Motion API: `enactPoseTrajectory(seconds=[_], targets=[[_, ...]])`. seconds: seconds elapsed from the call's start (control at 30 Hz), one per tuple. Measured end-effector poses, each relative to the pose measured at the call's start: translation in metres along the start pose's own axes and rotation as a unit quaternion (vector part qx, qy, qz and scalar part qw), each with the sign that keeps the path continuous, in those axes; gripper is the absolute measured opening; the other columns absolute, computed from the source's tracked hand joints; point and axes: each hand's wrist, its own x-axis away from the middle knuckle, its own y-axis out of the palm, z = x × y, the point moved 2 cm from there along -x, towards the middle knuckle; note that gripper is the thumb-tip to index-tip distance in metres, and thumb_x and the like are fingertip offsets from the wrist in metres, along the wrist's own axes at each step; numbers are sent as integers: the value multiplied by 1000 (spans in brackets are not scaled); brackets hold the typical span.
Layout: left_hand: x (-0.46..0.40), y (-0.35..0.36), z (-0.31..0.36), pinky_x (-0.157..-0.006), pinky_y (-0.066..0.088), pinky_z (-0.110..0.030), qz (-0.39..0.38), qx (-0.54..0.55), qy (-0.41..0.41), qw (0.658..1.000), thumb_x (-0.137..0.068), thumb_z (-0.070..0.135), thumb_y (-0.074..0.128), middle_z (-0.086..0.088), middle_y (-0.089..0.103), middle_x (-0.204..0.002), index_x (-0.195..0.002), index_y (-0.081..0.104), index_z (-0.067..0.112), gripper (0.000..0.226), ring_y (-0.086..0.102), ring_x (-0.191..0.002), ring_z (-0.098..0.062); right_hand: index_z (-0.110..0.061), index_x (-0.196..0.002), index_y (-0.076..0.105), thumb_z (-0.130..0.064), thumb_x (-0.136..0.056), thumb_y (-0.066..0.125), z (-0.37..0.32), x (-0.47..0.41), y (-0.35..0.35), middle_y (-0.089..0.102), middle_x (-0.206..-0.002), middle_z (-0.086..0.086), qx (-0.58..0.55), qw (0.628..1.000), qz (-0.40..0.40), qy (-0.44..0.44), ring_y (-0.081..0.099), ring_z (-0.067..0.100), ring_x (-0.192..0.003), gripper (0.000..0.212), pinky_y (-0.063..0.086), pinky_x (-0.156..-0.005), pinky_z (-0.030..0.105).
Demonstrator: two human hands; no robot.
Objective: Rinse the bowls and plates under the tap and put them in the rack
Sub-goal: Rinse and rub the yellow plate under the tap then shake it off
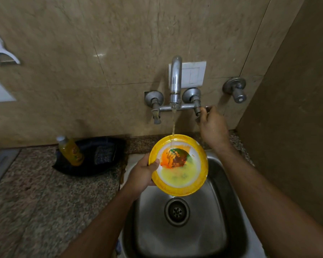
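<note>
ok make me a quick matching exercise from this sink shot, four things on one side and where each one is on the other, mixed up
Things
1. round yellow-rimmed plastic plate
2. yellow bottle with a white cap
3. right hand
4. round metal drain

Places
A. at the right tap handle
B. in the bottom of the steel sink
C. standing in the dark tray on the counter
D. in the grip of the left hand, under the stream of water

Pairs: 1-D, 2-C, 3-A, 4-B
</note>
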Motion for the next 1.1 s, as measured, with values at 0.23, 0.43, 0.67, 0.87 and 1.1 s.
enactPoseTrajectory(seconds=[0.23, 0.43, 0.67, 0.87, 1.1], targets=[[-5, 1, 1, -64, 60, -40, 1, 3, 2, 1000, -101, 29, 51, 0, 71, -112, -124, 58, 30, 25, 70, -96, -22, -30, -100, 60, -59, -93, 38, 11, 7, 7, 71, -90, -1, -153, 982, -71, 81, 68, 23, -86, 37, 55, -79, 49], [-19, 4, 12, -50, 57, -30, 24, 30, 21, 999, -103, 29, 46, -2, 72, -97, -117, 62, 24, 22, 71, -74, -14, -13, -97, 66, -24, -93, 45, 18, 70, -2, 66, -96, 9, -35, 999, 3, -10, 60, 28, -93, 24, 44, -76, 37], [-45, 17, 9, -92, 54, -52, 33, -16, 63, 997, -98, 32, 55, -7, 75, -103, -103, 71, 28, 17, 69, -101, -30, -7, -137, 53, -39, -93, 23, 11, 104, 62, 50, -142, 16, 126, 940, -253, -192, 45, 33, -131, 62, 33, -113, 39], [-55, 10, 18, -92, 53, -48, 42, -82, 89, 992, -99, 24, 54, -1, 75, -93, -87, 71, 30, 21, 70, -94, -22, -15, -156, 25, -53, -99, 24, 27, 117, 65, 16, -164, 6, 154, 897, -287, -299, 12, 23, -152, 69, 11, -123, 45], [-61, 6, 15, -92, 53, -47, 42, -117, 102, 987, -99, 29, 54, 2, 75, -91, -89, 70, 30, 19, 70, -91, -19, -13, -156, 24, -50, -99, 22, 33, 116, 70, 15, -164, 5, 152, 894, -314, -282, 14, 24, -152, 67, 14, -123, 45]])
